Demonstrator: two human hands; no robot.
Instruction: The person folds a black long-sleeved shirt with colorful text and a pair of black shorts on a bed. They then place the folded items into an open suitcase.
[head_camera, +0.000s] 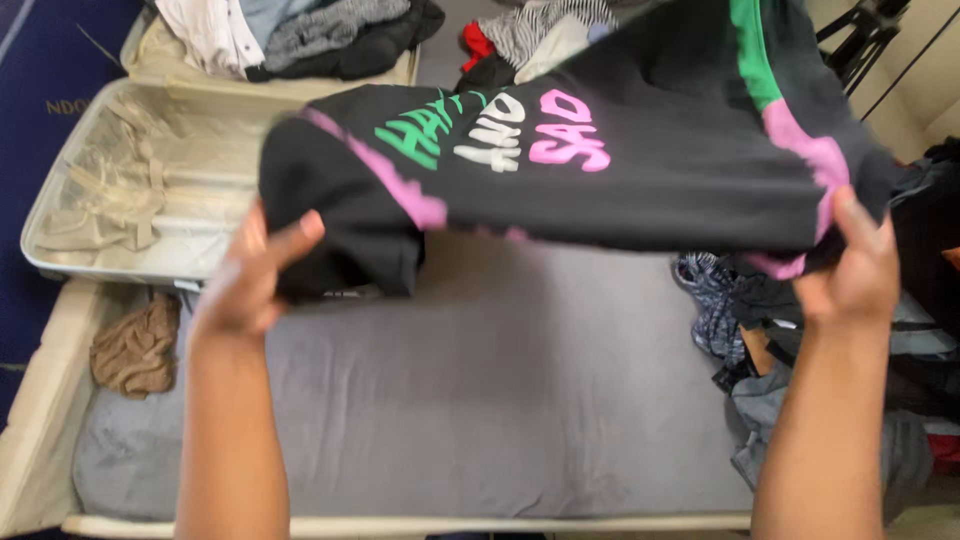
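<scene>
Black garment (600, 170): folded, with pink and green trim, held flat above the grey bed (500, 400), so it stays spread.
Left hand (250, 275): clamped on its left fold.
Right hand (855, 265): pinching the right edge.
Open suitcase (150, 180): beyond, left.

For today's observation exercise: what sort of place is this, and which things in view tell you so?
Probably a bedroom during packing. A grey-sheeted mattress, an open pale suitcase and heaps of clothes show it; both hands hold up a black garment.
</scene>
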